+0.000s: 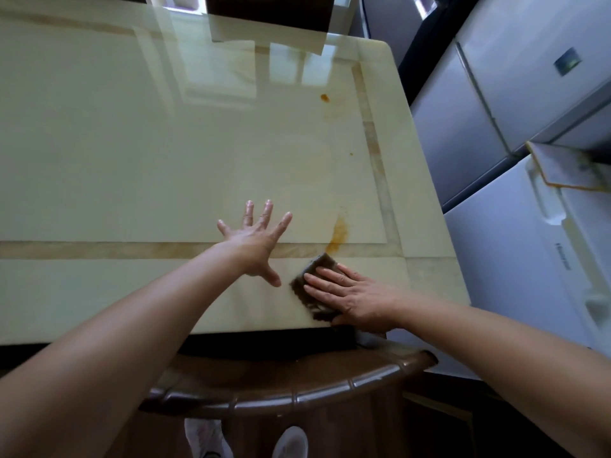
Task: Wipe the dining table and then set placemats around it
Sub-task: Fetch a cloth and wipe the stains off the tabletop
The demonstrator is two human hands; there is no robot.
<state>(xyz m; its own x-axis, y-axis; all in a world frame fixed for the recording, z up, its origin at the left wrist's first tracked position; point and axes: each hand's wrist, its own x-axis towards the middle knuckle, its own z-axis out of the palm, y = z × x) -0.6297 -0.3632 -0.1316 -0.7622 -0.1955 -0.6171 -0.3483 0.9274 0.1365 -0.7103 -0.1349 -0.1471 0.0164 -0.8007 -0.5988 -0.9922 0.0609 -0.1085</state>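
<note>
While the right hand [350, 297] presses flat on a dark cloth [312, 285] near the front edge of the dining table [132, 160], the wiping step is under way and the placemats have not been laid; none shows on the tabletop. That hand does not pinch the cloth: its fingers [325, 279] lie spread and nearly straight across the top, holding it down by pressure alone, with the cloth's corner poking out beyond the fingertips. Just to the left of the cloth, the left hand [256, 249] is open with fingers fanned, holding nothing, apparently resting on or hovering just over the surface; I cannot tell which. Immediately beyond the cloth's far corner sits an orange-brown smear [339, 233], so the sensible stroke is probably a firm push straight away from the body, keeping the palm weight over the cloth so it does not bunch or slip out. Folding to a clean face afterwards would likely avoid spreading the stain. Farther out from the cloth and slightly right, a tiny speck [351, 154] and then a darker orange spot [324, 98] wait, and reaching them will likely need a lean over the chair back [297, 388] in front of the body.
</note>
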